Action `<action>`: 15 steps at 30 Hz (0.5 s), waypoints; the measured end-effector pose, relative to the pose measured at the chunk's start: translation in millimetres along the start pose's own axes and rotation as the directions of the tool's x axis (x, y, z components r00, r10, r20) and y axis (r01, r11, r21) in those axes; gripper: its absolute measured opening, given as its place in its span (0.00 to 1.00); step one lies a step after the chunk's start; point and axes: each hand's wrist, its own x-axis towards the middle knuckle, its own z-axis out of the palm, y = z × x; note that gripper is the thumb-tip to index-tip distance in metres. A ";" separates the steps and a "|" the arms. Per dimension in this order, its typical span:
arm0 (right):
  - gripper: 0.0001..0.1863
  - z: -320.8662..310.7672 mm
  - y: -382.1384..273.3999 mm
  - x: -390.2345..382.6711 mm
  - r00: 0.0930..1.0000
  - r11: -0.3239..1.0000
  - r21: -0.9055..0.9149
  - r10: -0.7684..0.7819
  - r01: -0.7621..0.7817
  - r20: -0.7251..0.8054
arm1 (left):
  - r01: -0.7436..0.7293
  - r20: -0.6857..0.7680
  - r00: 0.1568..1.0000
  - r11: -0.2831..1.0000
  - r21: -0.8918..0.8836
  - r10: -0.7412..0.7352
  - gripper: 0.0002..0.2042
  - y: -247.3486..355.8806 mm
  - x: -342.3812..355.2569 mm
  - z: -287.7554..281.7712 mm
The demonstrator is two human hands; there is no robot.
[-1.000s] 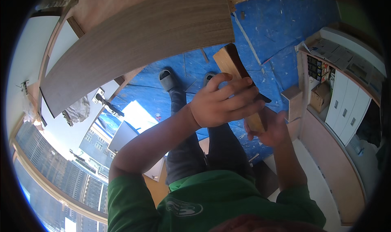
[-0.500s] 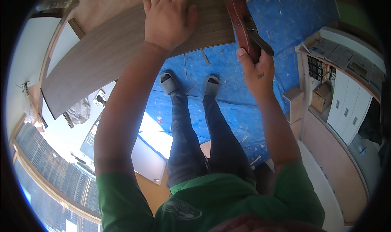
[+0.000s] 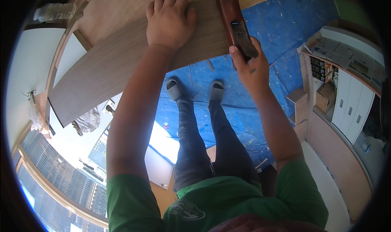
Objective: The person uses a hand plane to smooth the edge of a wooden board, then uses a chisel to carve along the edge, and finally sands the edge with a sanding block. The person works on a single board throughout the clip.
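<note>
My left hand (image 3: 169,26) lies flat on a long brown wood-grain board (image 3: 104,71), its fingers stretched out and slightly apart. My right hand (image 3: 253,67) is wrapped round the near end of a dark red wooden hand plane (image 3: 228,18), thumb on its left side. The plane is at the board's right end edge, its length pointing away from me. Its top faces up, so the dark iron (image 3: 244,40) shows, slanting out of the opening. The plane's sole is hidden, and I cannot tell whether it touches the board's edge.
Under the board is a larger plywood surface (image 3: 118,8). A blue sheet (image 3: 281,24) covers the floor around my slippers (image 3: 175,89). A clear plastic bottle (image 3: 55,12) lies far left. White-fronted drawers (image 3: 350,105) stand at the right, and windows (image 3: 53,171) at the lower left.
The plane has rolled in my right hand from its side to top up, showing the iron and opening. My left hand stays flat on the board. The whole view has shifted slightly.
</note>
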 end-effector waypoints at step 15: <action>0.18 -5.6 20.8 -15.3 0.988 0.969 0.200 -0.130 0.144 -0.078 | 0.017 0.064 0.998 1.000 0.002 -0.018 0.19 -0.4 1.9 1.4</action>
